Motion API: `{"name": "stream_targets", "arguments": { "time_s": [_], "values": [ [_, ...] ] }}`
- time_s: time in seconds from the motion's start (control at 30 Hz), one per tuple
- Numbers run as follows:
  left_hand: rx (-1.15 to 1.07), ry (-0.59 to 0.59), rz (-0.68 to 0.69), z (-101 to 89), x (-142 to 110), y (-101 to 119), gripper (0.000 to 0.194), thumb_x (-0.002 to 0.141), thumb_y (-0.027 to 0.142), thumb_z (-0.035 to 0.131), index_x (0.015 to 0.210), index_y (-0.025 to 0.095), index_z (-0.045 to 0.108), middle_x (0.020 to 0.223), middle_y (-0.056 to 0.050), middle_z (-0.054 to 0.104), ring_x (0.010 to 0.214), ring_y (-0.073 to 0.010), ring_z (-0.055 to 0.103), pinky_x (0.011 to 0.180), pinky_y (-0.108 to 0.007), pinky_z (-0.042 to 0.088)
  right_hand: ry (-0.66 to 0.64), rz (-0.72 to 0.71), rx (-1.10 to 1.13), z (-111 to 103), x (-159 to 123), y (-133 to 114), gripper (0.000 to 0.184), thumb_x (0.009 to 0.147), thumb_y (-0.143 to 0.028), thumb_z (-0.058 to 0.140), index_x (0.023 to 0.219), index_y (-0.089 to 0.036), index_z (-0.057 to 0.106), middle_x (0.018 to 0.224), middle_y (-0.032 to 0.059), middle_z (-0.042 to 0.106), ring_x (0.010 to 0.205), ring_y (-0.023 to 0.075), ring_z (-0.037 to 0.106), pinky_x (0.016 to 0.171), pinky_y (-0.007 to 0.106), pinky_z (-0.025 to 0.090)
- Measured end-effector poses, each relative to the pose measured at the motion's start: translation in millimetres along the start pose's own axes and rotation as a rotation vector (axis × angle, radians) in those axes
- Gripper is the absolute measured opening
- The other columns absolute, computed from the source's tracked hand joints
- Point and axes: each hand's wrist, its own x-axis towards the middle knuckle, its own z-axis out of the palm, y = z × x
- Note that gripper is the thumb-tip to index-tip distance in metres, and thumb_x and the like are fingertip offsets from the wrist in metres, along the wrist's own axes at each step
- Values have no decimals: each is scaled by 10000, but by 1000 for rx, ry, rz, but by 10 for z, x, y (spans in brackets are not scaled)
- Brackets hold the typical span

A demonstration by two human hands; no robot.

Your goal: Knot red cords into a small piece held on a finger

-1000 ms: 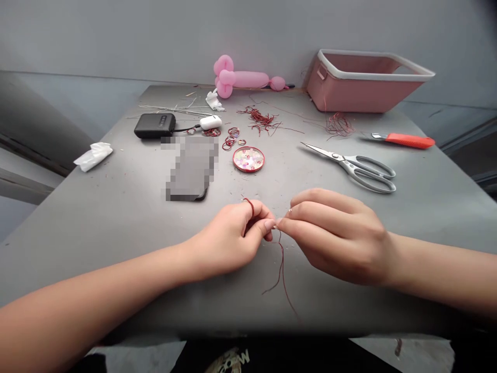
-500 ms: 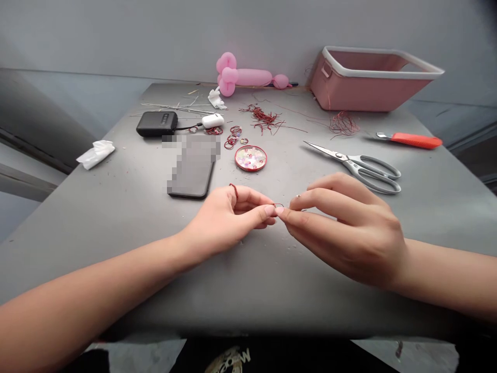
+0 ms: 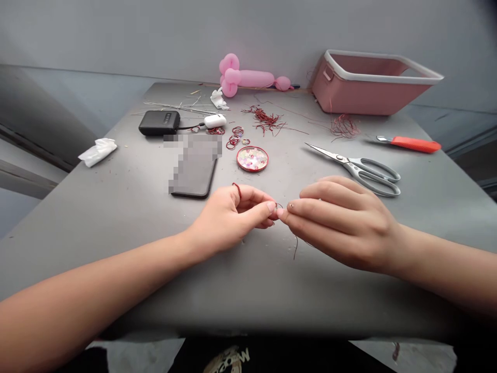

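My left hand (image 3: 227, 213) is closed, thumb and forefinger pinching a thin dark red cord (image 3: 295, 247) above the table. A red cord ring circles a finger of that hand. Close by on the right, my right hand (image 3: 349, 223) is also closed, its thumb and fingertips on the same cord. A small loop of cord shows between the two pinches, and loose ends hang below the right fingers. How the cord is wound inside the fingertips is hidden. Beyond the hands lies a round red-rimmed dish (image 3: 252, 159) of small clear and pink beads.
Scissors (image 3: 349, 168) and an orange-handled cutter (image 3: 415, 144) lie at right, with a pink bin (image 3: 361, 96) behind. A phone (image 3: 194, 171), black power bank (image 3: 159, 123), white earbud case (image 3: 215, 121) and red cord rings (image 3: 233, 141) sit at left. Cord scraps (image 3: 267, 118) and a pink balloon (image 3: 256, 79) are farther back.
My right hand has turned a little, its fingers drawn closer together. The cord's loose ends now hang below it. The left hand holds nearly the same position; the view has shifted slightly.
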Motion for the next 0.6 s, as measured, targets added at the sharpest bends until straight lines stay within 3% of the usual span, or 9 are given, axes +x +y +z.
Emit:
{"name": "stream_targets", "arguments": {
  "time_s": [0.13,0.23,0.37,0.47,0.6],
  "values": [
    [8,-9,49,-37,26,-18,346,676,368,819,874,120,681,825,-32,712,756,-123,665,807,-299,565,-39,166,143,8,7,-29,169,851,-79,557,957,-177,645,809,76,685,692,186,549,611,359,468],
    [21,-13,75,-58,37,-20,341,701,390,801,873,125,674,835,-31,707,759,-121,664,807,-301,569,-59,292,375,-37,35,-20,229,860,-78,517,989,-177,677,845,72,692,689,167,564,643,349,478],
    [49,-27,115,-58,29,-15,249,773,347,749,872,134,665,848,-30,707,807,-129,676,813,-287,569,-127,743,847,-95,72,92,175,910,-266,559,917,-220,727,838,37,700,739,151,612,643,285,486],
    [84,-53,189,-53,22,-31,193,816,319,708,872,143,653,855,-29,702,845,-136,680,827,-281,565,-146,1074,1078,-61,77,194,255,866,-435,621,847,-207,735,753,33,674,679,145,587,617,275,482],
    [153,-53,303,-51,20,-79,148,850,293,660,868,152,619,831,-21,680,810,-130,672,795,-267,562,-347,1101,1262,18,73,215,242,767,-444,727,819,-208,709,793,29,672,751,161,609,669,280,488]
  ]
}}
